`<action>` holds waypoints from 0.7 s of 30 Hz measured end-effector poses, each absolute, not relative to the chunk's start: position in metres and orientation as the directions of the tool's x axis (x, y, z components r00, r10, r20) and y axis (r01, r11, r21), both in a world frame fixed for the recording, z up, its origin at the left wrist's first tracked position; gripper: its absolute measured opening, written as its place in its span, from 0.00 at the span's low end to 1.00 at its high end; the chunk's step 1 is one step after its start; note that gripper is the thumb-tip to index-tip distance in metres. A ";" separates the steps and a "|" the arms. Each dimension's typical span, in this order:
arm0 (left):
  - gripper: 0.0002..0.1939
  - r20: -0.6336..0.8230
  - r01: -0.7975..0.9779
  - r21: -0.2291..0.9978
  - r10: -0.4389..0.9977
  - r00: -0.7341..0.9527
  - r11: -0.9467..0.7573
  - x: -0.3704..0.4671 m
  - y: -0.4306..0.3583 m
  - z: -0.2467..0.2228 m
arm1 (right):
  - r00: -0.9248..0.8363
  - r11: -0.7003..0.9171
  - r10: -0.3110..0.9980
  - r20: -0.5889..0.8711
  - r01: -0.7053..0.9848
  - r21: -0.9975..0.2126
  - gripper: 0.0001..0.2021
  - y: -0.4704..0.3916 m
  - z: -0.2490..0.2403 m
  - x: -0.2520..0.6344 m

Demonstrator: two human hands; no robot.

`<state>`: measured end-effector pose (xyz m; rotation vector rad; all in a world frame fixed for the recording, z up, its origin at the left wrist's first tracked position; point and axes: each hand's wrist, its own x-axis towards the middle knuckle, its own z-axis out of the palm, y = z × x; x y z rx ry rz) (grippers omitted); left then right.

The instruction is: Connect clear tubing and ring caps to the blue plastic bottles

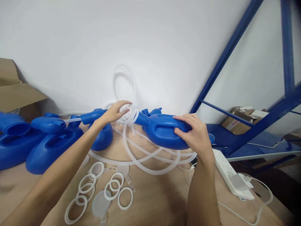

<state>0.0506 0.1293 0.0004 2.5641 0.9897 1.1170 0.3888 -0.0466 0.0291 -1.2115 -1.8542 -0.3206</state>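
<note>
My right hand [194, 130] grips the right end of a blue plastic bottle [162, 131] by its handle side, thumb and fingers on either side. The bottle lies tilted on its side, its neck pointing left toward a bundle of translucent white tubing [130, 114]. Beside that bundle is my left hand [117, 111], its fingers apart and curved, with nothing clearly held between them. Loops of the tubing [150, 171] spread over the table below the bottle. Another blue bottle [102, 138] stands behind my left forearm.
More blue bottles [54, 141] line the left side. White rings [125, 198] and translucent caps [101, 203] lie at the front. A power strip [229, 172] with cables is at right, near a blue metal shelf [225, 59]. Cardboard [21, 94] sits far left.
</note>
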 end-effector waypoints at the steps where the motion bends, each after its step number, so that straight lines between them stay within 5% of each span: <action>1: 0.25 0.535 0.499 0.395 0.634 0.558 -0.772 0.045 0.127 -0.003 | -0.143 0.481 0.626 0.766 0.845 -0.235 0.15 -0.046 0.029 0.391; 4: 0.26 0.346 0.490 0.378 0.611 0.713 -0.786 0.030 0.114 -0.014 | -0.149 0.461 0.662 0.735 0.854 -0.242 0.15 -0.043 0.027 0.395; 7: 0.39 0.195 0.537 0.364 0.626 0.755 -0.761 0.024 0.094 -0.020 | -0.176 0.449 0.696 0.696 0.863 -0.231 0.15 -0.041 0.025 0.396; 13: 0.22 0.347 0.406 0.675 0.751 0.562 -0.616 0.050 0.042 -0.009 | -0.235 0.483 0.727 0.645 0.844 -0.236 0.15 -0.040 0.026 0.384; 17: 0.19 0.498 0.468 0.617 0.774 0.391 -0.633 0.059 0.018 -0.002 | -0.234 0.519 0.706 0.669 0.813 -0.263 0.14 -0.041 0.028 0.375; 21: 0.20 0.409 0.452 0.659 0.791 0.456 -0.601 0.056 0.007 -0.007 | -0.225 0.531 0.683 0.695 0.807 -0.261 0.14 -0.042 0.027 0.367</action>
